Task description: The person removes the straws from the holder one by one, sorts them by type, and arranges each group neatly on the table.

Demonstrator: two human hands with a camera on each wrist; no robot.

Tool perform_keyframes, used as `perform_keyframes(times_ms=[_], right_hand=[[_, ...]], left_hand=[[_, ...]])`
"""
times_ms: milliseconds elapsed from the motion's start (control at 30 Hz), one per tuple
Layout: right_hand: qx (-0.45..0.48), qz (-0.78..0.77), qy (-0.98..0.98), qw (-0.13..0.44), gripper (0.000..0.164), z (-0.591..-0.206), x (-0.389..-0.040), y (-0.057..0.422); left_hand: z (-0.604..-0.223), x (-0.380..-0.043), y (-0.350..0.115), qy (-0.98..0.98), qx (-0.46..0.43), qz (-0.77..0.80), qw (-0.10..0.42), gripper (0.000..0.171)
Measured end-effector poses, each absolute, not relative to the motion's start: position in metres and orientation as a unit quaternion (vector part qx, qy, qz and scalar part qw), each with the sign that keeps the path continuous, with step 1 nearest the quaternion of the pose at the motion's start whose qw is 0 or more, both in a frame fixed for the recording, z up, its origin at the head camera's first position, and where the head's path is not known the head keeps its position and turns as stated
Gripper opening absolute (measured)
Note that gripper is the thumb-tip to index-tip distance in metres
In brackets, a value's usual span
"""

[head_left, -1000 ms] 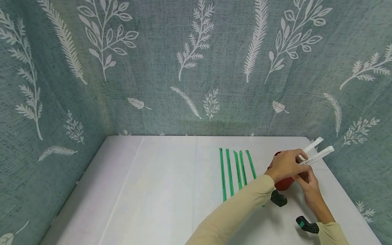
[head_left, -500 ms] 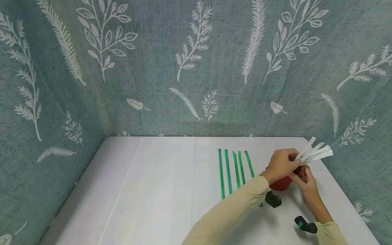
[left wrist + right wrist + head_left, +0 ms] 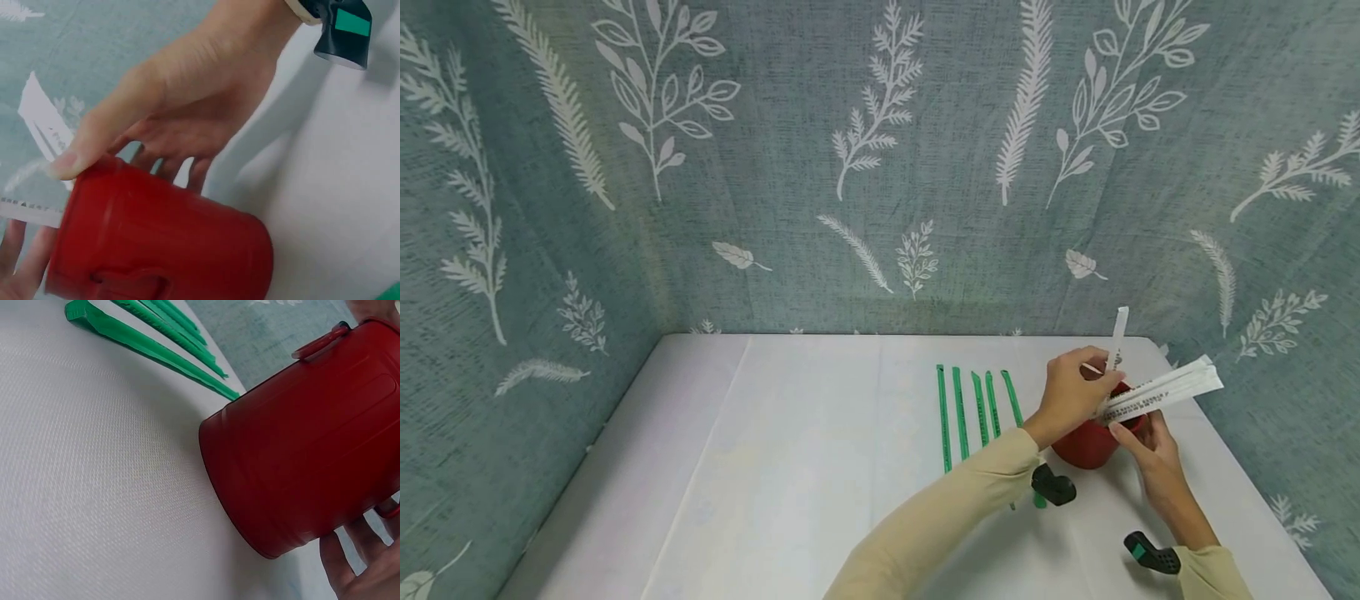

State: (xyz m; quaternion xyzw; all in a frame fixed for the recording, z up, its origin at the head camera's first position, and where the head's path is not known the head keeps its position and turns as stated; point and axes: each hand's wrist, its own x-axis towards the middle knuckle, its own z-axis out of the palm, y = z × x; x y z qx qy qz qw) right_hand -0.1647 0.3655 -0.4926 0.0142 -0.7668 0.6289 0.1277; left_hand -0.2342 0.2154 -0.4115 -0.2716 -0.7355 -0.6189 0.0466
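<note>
My left hand (image 3: 1067, 392) is over the rim of a small red bucket (image 3: 1086, 446) at the table's right side. Its thumb and fingers pinch one slim white paper-wrapped stick (image 3: 1117, 333), which stands nearly upright. Beside it, a bundle of similar white wrapped sticks (image 3: 1165, 390) with dark print leans out of the bucket to the right. My right hand (image 3: 206, 81) grips the bucket's right side, thumb at the rim and fingers behind, as the left wrist view shows. In the right wrist view its fingers (image 3: 369, 562) are around the bucket's upper part.
Several green wrapped sticks (image 3: 961, 412) lie roughly side by side on the white table (image 3: 775, 467), left of the bucket and partly under my left sleeve (image 3: 925, 525). Patterned blue-green cloth (image 3: 790, 250) hangs behind and at both sides of the table.
My left hand has moved left across the bucket. One white stick has separated from the bundle and swung upright in its fingers; the others lean right. My right hand has stayed at the bucket.
</note>
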Motion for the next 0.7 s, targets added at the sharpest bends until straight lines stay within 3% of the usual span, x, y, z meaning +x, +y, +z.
perform_keyframes(times_ms=[267, 700], right_hand=[[-0.003, 0.620, -0.774, 0.126, 0.069, -0.494, -0.164, 0.366], [0.008, 0.638, -0.757, 0.138, 0.068, -0.498, -0.165, 0.365]], left_hand=[[-0.398, -0.235, 0.204, -0.707, -0.262, -0.649, 0.096, 0.029], [-0.374, -0.235, 0.182, -0.668, -0.275, -0.673, 0.158, 0.027]])
